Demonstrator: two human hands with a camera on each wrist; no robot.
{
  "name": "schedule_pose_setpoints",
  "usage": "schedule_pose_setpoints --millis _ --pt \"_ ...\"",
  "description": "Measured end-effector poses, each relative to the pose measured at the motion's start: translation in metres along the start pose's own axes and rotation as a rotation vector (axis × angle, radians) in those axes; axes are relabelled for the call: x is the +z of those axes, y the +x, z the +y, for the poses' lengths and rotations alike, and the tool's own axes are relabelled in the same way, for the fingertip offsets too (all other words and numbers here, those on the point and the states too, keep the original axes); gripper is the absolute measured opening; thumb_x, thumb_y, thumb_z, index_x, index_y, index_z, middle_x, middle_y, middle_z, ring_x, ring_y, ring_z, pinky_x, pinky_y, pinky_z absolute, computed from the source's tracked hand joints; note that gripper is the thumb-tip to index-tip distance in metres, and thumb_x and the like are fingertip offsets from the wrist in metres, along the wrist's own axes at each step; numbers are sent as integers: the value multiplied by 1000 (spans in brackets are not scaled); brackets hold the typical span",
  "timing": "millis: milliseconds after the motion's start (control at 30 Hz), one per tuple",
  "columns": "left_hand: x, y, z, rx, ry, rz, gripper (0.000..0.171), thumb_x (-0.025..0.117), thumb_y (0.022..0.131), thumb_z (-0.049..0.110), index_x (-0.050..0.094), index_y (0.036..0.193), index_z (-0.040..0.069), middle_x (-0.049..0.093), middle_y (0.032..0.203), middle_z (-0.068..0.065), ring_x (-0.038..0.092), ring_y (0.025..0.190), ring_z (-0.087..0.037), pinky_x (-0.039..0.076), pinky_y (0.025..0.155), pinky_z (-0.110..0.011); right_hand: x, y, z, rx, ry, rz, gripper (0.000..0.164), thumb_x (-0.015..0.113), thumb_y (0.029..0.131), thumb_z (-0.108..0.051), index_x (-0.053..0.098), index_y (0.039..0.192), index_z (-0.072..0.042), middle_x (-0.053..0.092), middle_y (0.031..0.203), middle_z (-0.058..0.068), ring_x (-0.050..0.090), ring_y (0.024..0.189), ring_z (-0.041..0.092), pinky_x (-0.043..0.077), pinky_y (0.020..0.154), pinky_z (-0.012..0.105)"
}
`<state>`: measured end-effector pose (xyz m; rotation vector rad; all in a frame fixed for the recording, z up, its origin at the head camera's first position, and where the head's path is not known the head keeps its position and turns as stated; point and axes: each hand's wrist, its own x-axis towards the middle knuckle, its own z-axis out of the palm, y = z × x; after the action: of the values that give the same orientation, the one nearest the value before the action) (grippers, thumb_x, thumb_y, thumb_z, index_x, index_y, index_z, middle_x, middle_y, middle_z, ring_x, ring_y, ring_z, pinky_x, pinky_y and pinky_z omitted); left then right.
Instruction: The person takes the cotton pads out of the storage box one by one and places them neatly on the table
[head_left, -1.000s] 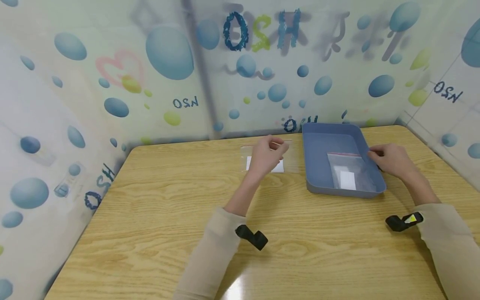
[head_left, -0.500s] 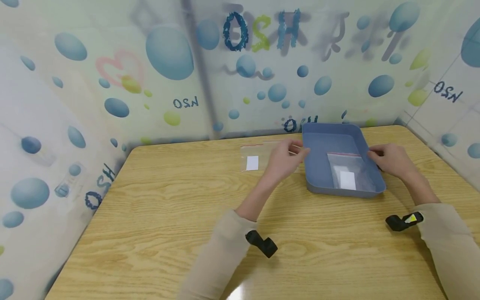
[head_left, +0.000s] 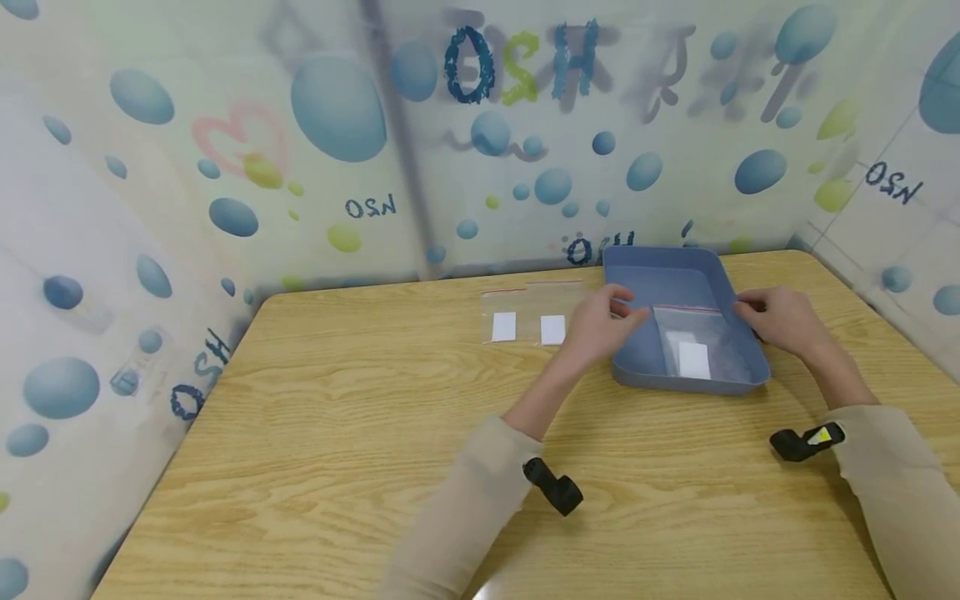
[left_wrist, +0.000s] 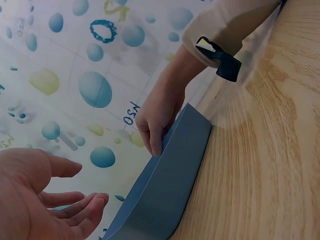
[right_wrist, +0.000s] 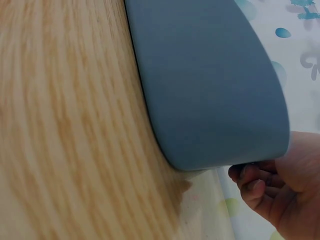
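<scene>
Right hand [head_left: 783, 318] grips right rim of blue-grey tray [head_left: 660, 283], some fingertips hidden. Left hand [head_left: 603, 321], thumb and fingers apart, hovers over tray's left side. Three zip bags visible: one in tray [head_left: 716, 327], two side by side on wooden table [head_left: 337, 433]. Mirrored "H2O" on wall [head_left: 285, 217].

Head view: bright, diffuse illumination; glare spots the bench [head_left: 337, 433] at the lower edge, soft shadow underlies the right sleeve [head_left: 892, 483], and the left sleeve [head_left: 468, 492] blurs slightly. Wrist views: distinctly dimmer, the tray [right_wrist: 210, 85] dull in the right.
</scene>
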<state>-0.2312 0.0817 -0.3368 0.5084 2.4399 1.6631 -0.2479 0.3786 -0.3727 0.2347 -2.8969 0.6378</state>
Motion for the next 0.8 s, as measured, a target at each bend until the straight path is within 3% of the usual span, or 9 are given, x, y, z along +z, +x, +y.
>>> schedule_pose_setpoints --millis 133,433,667,800 --pt "6 2 -2 -20 -13 -13 35 69 98 26 64 126 4 66 96 -3 60 79 -11 50 64 -25 0 0 0 -10 -1 4 34 57 100 -10 63 113 21 69 86 27 56 62 18 47 62 38" --pt "18 3 -7 -19 -17 -49 41 67 99 24 60 131 0 67 98 -5 60 75 -11 49 63 -26 0 1 0 -11 -10 11 33 57 100 -9 63 113 20 69 94 32 63 73 33 50 70 48" --pt "29 4 -4 -49 -8 -19 43 69 98 23 59 132 -1 67 97 -4 59 76 -10 49 64 -23 -1 1 -1 -1 -1 2 34 57 100 -10 63 113 21 69 91 30 59 67 23 48 64 40" --pt "37 7 -5 -84 14 5 44 70 97 24 59 133 1 67 95 -2 59 75 -9 48 64 -23 -1 0 -1 6 15 -11 35 55 101 -10 62 113 22 67 76 19 55 60 18 45 59 35"
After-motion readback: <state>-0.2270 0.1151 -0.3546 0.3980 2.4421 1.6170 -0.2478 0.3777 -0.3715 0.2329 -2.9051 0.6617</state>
